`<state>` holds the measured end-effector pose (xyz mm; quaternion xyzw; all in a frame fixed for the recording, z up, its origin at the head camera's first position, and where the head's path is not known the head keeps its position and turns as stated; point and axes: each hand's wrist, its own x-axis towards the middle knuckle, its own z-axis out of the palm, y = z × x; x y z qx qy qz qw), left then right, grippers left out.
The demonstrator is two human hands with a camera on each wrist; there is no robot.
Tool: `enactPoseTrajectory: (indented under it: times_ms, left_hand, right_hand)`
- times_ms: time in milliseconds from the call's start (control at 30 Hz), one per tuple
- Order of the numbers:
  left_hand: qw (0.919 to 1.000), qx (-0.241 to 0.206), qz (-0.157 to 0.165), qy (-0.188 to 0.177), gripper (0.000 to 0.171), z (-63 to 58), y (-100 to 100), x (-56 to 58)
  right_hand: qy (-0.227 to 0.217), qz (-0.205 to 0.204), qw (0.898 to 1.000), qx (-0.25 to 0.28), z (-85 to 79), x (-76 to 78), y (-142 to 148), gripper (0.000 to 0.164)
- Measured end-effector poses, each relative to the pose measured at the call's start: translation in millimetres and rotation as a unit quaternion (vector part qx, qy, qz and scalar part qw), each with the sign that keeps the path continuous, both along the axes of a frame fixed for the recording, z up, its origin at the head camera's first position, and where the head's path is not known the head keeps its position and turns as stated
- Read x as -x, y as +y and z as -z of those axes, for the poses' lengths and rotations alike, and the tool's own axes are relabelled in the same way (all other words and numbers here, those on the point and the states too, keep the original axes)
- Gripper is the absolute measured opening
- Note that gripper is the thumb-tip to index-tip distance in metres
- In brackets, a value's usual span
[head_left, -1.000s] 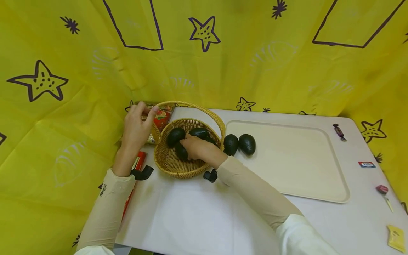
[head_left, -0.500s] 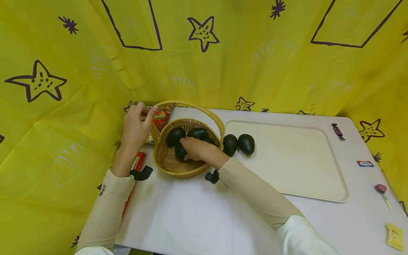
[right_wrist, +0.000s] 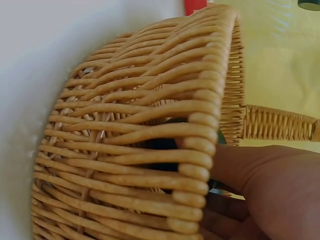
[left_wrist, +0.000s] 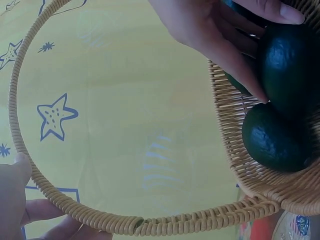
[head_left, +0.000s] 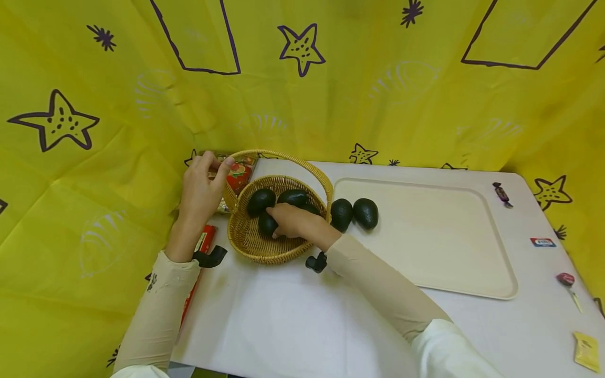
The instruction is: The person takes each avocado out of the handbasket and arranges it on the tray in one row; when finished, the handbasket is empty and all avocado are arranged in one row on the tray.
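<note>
The left hand (head_left: 200,191) holds the arched handle (head_left: 293,158) of a wicker basket (head_left: 264,258), thumb on one side and fingers on the other in the left wrist view. Inside the basket, the right hand (head_left: 298,221) grips a dark green avocado (head_left: 267,224); the left wrist view shows thumb and fingers about this avocado (left_wrist: 287,65). Other avocados (head_left: 261,202) lie around it, partly covered by the hand. In the right wrist view the basket wall (right_wrist: 125,135) hides most of the right fingers.
Two avocados (head_left: 366,213) sit at the left end of a cream tray (head_left: 435,236). Red packages (head_left: 239,176) stand behind the basket, and a long red box (head_left: 206,239) lies under the left forearm. Along the right edge are a wrapped candy (head_left: 502,195), a lollipop (head_left: 566,280) and a yellow packet (head_left: 587,352).
The right hand stays in the basket, its fingers shifting slightly on the avocado. The left hand and the basket hold their place.
</note>
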<state>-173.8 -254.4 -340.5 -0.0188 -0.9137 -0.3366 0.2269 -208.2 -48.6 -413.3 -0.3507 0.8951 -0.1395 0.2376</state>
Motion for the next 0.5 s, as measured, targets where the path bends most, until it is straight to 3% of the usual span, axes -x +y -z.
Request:
enactPoseTrajectory:
  times_ms: [233,500]
  left_hand:
    - [1.0000,-0.003,0.003,0.000,0.050,-0.4,1,0.4]
    - [1.0000,0.001,0.003,0.001,0.051,-0.9,1,-0.8]
  right_hand:
    - [-0.012,0.004,0.999,0.047,-12.1,-4.2,14,0.081]
    - [-0.010,0.023,0.991,0.135,-30.0,-21.8,38,0.082]
